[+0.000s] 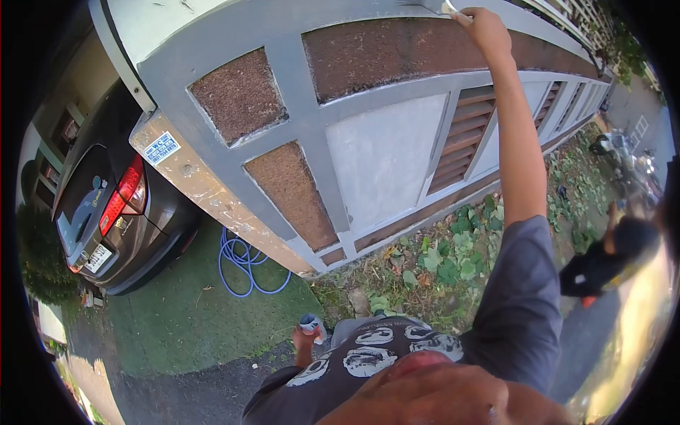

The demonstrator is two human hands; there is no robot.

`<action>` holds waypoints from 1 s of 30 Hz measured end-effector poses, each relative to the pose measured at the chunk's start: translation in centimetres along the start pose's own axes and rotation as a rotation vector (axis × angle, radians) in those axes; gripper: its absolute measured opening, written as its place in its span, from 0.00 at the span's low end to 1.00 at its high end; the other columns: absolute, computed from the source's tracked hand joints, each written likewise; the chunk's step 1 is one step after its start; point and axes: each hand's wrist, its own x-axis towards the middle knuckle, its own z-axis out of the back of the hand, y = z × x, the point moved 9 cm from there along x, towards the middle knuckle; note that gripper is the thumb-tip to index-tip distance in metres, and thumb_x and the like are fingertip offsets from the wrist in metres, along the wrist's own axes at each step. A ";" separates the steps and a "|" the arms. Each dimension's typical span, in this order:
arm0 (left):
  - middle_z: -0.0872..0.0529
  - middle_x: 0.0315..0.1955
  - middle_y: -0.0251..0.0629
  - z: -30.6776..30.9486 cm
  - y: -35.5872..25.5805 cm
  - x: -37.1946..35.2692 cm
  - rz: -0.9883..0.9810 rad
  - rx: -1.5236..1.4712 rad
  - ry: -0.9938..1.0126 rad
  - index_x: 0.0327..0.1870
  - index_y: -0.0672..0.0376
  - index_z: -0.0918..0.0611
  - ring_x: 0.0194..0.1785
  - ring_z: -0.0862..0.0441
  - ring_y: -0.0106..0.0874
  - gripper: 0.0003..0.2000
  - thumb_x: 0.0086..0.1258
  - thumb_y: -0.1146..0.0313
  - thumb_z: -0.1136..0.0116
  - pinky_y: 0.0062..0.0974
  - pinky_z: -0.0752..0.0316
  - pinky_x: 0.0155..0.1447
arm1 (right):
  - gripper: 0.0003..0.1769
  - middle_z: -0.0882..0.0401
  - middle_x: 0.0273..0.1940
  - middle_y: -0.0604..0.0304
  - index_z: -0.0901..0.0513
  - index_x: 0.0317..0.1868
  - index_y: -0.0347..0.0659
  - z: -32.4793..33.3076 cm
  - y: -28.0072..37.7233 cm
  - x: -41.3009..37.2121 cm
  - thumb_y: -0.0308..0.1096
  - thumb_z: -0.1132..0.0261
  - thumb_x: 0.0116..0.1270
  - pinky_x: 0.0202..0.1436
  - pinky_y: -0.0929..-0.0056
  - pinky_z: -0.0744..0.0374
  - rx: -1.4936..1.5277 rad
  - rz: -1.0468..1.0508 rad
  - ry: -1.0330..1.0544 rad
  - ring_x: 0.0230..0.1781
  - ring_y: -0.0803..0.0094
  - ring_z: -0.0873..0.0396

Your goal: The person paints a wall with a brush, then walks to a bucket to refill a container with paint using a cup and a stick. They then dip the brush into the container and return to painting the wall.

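Observation:
My right hand (489, 32) is raised high at the top of the head view. Its fingers are closed around the pale handle of a paintbrush (449, 8), and the bristles are against or close to the upper grey band of the wall (283, 85). Below, beside my shirt, my left hand (304, 338) grips a small cup (310, 326) with grey paint in it. The wall has grey-painted frames around rough brown panels (241, 92) and a pale smooth panel (386, 152).
A dark car (134, 205) stands behind the wall's end at left. A coiled blue hose (244, 262) lies on green ground. Leafy plants (453, 255) grow along the wall's foot. Another person (609, 258) is at right, near a motorcycle (634, 163).

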 end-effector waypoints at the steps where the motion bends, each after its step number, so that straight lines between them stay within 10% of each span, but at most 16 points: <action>1: 0.20 0.62 0.56 -0.5 1.2 -0.3 0.035 0.021 0.010 0.73 0.68 0.31 0.64 0.21 0.51 0.61 0.33 0.44 0.15 0.45 0.24 0.66 | 0.22 0.11 0.43 0.48 0.10 0.51 0.49 0.5 -3.3 0.2 0.55 0.36 0.70 0.49 0.52 0.18 -0.088 -0.107 0.042 0.47 0.47 0.14; 6: 0.17 0.56 0.53 -0.8 3.1 -3.0 0.068 0.058 -0.005 0.66 0.66 0.26 0.59 0.18 0.50 0.56 0.32 0.43 0.15 0.46 0.22 0.62 | 0.14 0.11 0.45 0.45 0.11 0.45 0.40 3.1 -6.7 0.0 0.36 0.41 0.70 0.47 0.48 0.16 -0.361 -0.240 -0.006 0.47 0.44 0.13; 7: 0.15 0.53 0.52 -0.8 3.1 -3.3 0.052 0.081 -0.008 0.63 0.65 0.24 0.57 0.17 0.50 0.53 0.32 0.43 0.15 0.46 0.21 0.61 | 0.18 0.12 0.45 0.44 0.13 0.44 0.40 1.7 -6.1 0.7 0.47 0.37 0.72 0.46 0.47 0.16 -0.362 -0.204 0.019 0.47 0.42 0.14; 11: 0.13 0.47 0.51 -0.2 2.2 -3.4 0.023 0.077 -0.015 0.57 0.63 0.20 0.52 0.14 0.50 0.47 0.34 0.43 0.16 0.46 0.20 0.57 | 0.18 0.12 0.43 0.45 0.13 0.45 0.40 0.7 7.5 -1.6 0.47 0.37 0.72 0.44 0.48 0.17 -0.187 0.073 -0.114 0.45 0.44 0.14; 13: 0.13 0.50 0.51 -0.2 1.3 -3.5 0.064 0.066 -0.024 0.57 0.65 0.21 0.54 0.15 0.50 0.47 0.35 0.44 0.16 0.46 0.19 0.57 | 0.09 0.14 0.33 0.48 0.15 0.29 0.39 2.5 16.2 -4.5 0.31 0.38 0.65 0.38 0.56 0.15 -0.085 0.235 -0.117 0.34 0.51 0.13; 19: 0.17 0.58 0.60 -1.2 -0.7 0.0 -0.012 0.012 -0.024 0.67 0.73 0.27 0.61 0.19 0.54 0.59 0.33 0.39 0.17 0.48 0.22 0.63 | 0.08 0.12 0.33 0.46 0.11 0.34 0.37 4.7 26.7 -9.1 0.32 0.32 0.62 0.39 0.54 0.14 0.456 0.526 0.060 0.36 0.48 0.12; 30: 0.19 0.59 0.56 -0.1 0.4 -0.9 0.063 -0.019 -0.011 0.72 0.70 0.32 0.63 0.21 0.53 0.61 0.35 0.42 0.15 0.47 0.25 0.66 | 0.21 0.12 0.47 0.45 0.13 0.47 0.41 4.1 -2.1 1.3 0.51 0.35 0.71 0.47 0.48 0.18 -0.348 -0.171 0.019 0.47 0.45 0.14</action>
